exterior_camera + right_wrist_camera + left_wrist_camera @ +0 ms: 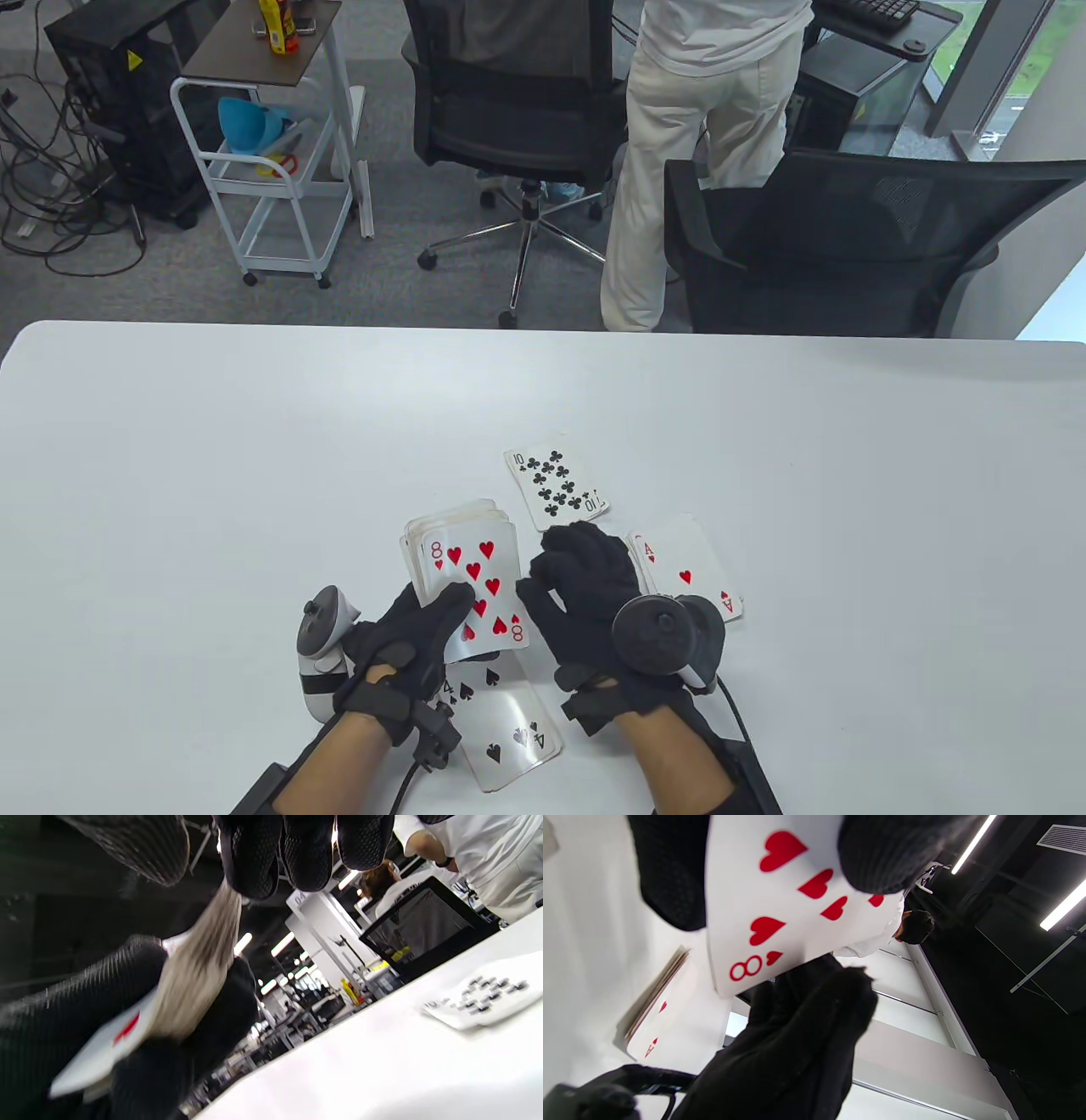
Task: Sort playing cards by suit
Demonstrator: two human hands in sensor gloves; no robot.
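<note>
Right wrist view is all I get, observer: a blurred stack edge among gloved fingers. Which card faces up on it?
Observer: The eight of hearts tops the deck, gripped by the left hand.
Operator: Where would hearts go?
Observer: An ace of hearts pile lies just beside the right hand.
Operator: Any spades out?
Observer: A four of spades lies near the table's front edge, partly under the held deck.

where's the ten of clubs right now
In the table view the ten of clubs lies face up on the table, apart from the other cards, just beyond the right hand.
</note>
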